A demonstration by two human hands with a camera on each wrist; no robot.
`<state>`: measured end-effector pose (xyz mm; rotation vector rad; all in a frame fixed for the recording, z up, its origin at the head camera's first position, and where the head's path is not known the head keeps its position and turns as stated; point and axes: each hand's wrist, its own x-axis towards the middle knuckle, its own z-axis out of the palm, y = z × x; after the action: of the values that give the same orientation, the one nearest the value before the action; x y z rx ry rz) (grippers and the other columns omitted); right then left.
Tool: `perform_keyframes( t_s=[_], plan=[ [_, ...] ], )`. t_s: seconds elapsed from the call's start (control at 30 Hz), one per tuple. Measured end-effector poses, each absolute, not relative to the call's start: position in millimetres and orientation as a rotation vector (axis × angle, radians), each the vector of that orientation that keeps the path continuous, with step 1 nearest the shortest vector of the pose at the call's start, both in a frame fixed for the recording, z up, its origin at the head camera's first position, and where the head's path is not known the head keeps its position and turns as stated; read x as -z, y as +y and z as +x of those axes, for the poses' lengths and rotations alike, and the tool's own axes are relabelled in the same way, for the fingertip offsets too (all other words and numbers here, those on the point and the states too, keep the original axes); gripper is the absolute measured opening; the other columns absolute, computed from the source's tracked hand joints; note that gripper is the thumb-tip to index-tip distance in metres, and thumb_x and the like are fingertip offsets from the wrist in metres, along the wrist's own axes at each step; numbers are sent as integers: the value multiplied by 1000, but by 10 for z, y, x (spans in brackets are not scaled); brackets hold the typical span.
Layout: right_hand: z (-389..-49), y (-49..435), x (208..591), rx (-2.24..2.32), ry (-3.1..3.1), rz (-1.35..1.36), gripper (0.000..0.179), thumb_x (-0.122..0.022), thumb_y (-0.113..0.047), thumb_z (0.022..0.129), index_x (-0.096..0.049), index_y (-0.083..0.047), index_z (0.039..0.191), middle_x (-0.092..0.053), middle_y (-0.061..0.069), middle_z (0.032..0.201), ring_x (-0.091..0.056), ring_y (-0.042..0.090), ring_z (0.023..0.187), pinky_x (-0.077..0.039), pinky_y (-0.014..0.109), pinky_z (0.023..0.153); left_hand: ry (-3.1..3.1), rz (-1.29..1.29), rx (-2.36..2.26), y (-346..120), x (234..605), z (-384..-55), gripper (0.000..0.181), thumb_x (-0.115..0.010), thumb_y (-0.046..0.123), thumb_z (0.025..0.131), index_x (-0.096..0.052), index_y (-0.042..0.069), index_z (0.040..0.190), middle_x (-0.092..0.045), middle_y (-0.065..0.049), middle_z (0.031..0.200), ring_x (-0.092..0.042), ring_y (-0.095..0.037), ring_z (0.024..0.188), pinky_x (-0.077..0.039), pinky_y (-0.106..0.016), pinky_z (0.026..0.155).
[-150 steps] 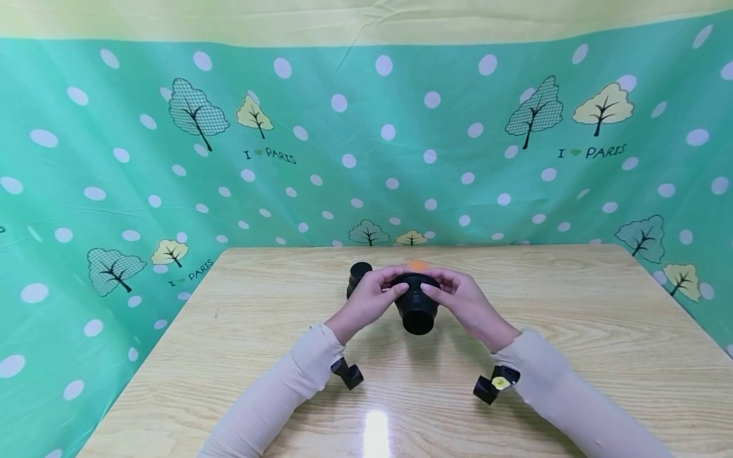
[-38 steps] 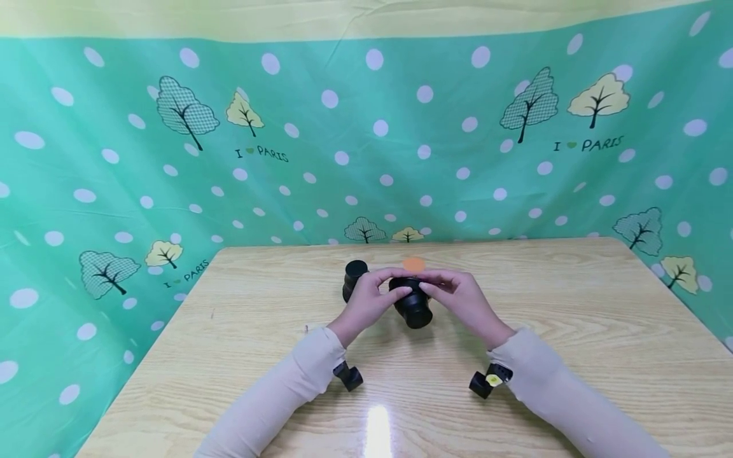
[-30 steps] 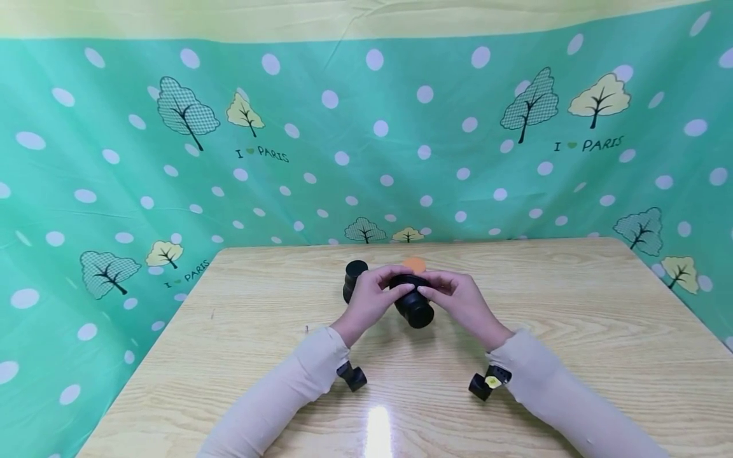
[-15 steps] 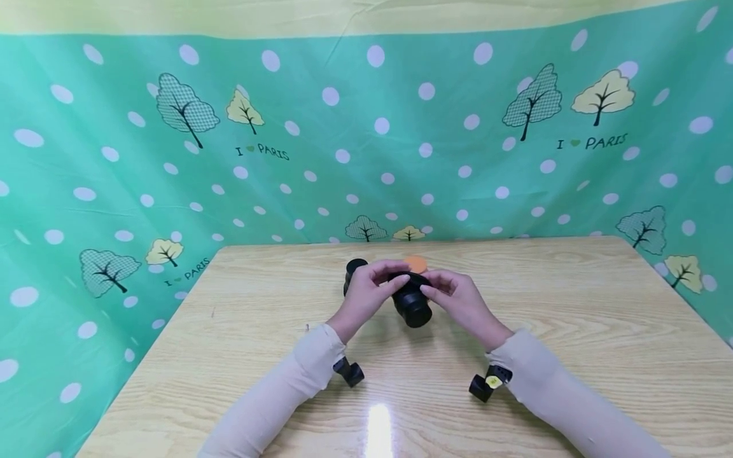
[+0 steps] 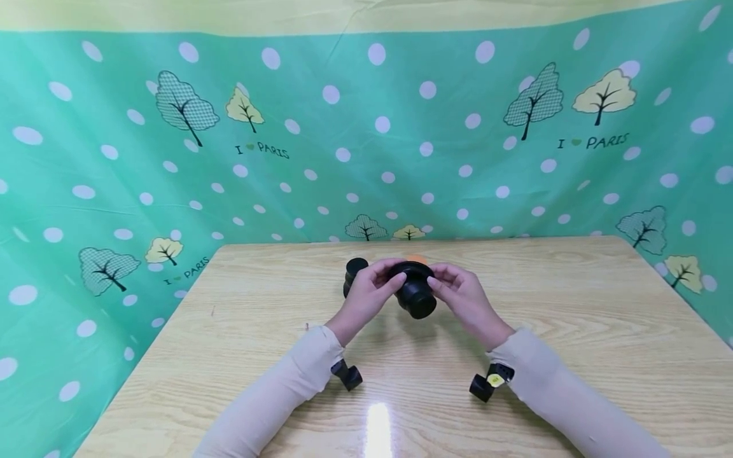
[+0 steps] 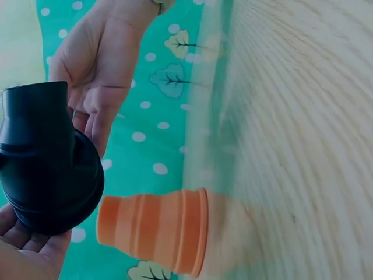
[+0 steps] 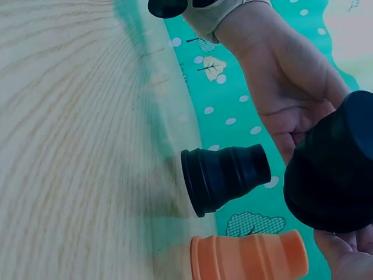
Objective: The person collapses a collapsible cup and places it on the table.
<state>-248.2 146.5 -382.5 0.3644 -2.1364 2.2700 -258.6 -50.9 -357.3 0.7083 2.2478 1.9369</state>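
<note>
A black collapsible cup point(image 5: 417, 298) is held above the table, wide rim up and away, narrow end toward me. My left hand point(image 5: 368, 296) pinches its left side near the rim, thumb on the near face. On the opposite side my right hand point(image 5: 466, 300) grips the rim the same way. In the left wrist view the held cup point(image 6: 46, 157) looks bent, one side folded in. Behind the hands, an orange ribbed cup point(image 6: 151, 230) stands upside down, mostly hidden in the head view. Left of it a second black cup point(image 7: 224, 178) also stands upside down.
The wooden table point(image 5: 258, 356) runs back to a green dotted curtain point(image 5: 321, 140). A small black camera sits under the left wrist point(image 5: 350, 378) and another under the right wrist point(image 5: 482, 387). A small mark lies left of the left hand.
Both hands keep hold of the cup. Since half a second ago they have lifted it slightly, its rim showing more and covering more of the orange cup. Its narrow end has swung a little right.
</note>
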Motion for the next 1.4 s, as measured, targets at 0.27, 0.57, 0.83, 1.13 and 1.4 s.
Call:
perform_keyframes(
  t_s=[0.27, 0.57, 0.83, 1.13, 1.4],
  plan=[
    [-2480, 1466, 3816, -2260, -2113, 328, 26, -58, -7, 94, -54, 11, 112, -63, -4, 92, -61, 5, 86, -53, 19, 78, 2312, 716, -1994, -465, 3555, -2569, 31, -60, 9, 93, -58, -6, 120, -62, -20, 119, -61, -26, 106, -51, -25, 87],
    [-2480, 1485, 3820, -2273, -2148, 388, 30, -59, -13, 94, -54, 7, 116, -62, -1, 100, -61, 6, 91, -53, 22, 82, 2358, 736, -2043, -478, 3598, -2591, 29, -63, 9, 91, -63, -6, 115, -65, -19, 113, -65, -23, 99, -54, -26, 82],
    [-2479, 1502, 3792, -2190, -2240, 443, 36, -63, -16, 92, -56, 3, 121, -60, 6, 117, -58, 10, 102, -51, 23, 83, 2361, 715, -1903, -500, 3594, -2590, 35, -65, 7, 89, -61, -6, 120, -63, -18, 119, -62, -25, 108, -51, -25, 87],
    [-2473, 1474, 3796, -2066, -2371, 454, 36, -65, -18, 91, -59, 1, 121, -63, 16, 115, -62, 12, 98, -52, 22, 83, 2389, 703, -1845, -467, 3554, -2535, 34, -66, 7, 88, -62, -4, 120, -63, -17, 119, -62, -26, 108, -51, -24, 87],
    [-2506, 1495, 3845, -2016, -2470, 501, 35, -61, -19, 93, -59, 2, 121, -62, 18, 117, -63, 17, 100, -51, 23, 83, 2406, 726, -1812, -473, 3727, -2681, 34, -67, 7, 87, -63, -3, 119, -63, -16, 119, -60, -24, 111, -50, -28, 90]
  ],
)
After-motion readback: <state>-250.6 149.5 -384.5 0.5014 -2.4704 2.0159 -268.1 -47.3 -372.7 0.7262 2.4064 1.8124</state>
